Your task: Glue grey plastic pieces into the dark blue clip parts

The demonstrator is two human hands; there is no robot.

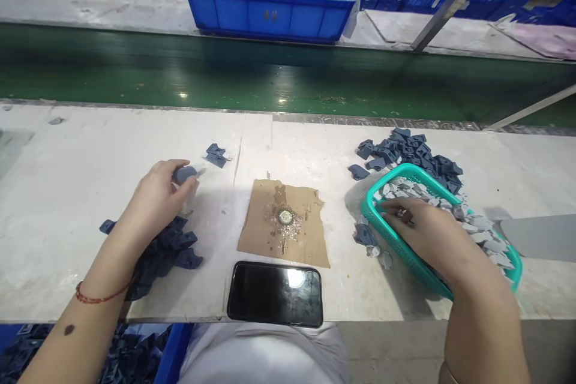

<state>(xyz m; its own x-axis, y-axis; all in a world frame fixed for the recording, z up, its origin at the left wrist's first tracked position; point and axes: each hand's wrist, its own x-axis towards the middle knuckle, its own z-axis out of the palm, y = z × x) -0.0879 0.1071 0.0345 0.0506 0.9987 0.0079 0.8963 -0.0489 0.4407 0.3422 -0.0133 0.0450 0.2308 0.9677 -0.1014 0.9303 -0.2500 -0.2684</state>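
Between the thumb and fingers of my left hand (164, 192) is a small blue-grey plastic piece (185, 174), held just above the table. Under that forearm lies a pile of similar dark blue-grey pieces (173, 246). My right hand (414, 219) reaches into a green plastic basket (407, 171) of small light grey pieces (483, 231). Its fingers are bent together at the basket's near left side; whether they grip a piece is hidden. A brown cardboard sheet (256, 222) lies between my hands, with a small round pale thing (285, 216) in a wet stain at its middle.
A black phone (275, 294) lies at the table's front edge. Dark pieces (414, 156) are heaped behind the basket, and two or so (216, 155) lie left of the cardboard. Beyond runs a green conveyor belt (225, 78), with a large blue crate (270, 9) behind it.
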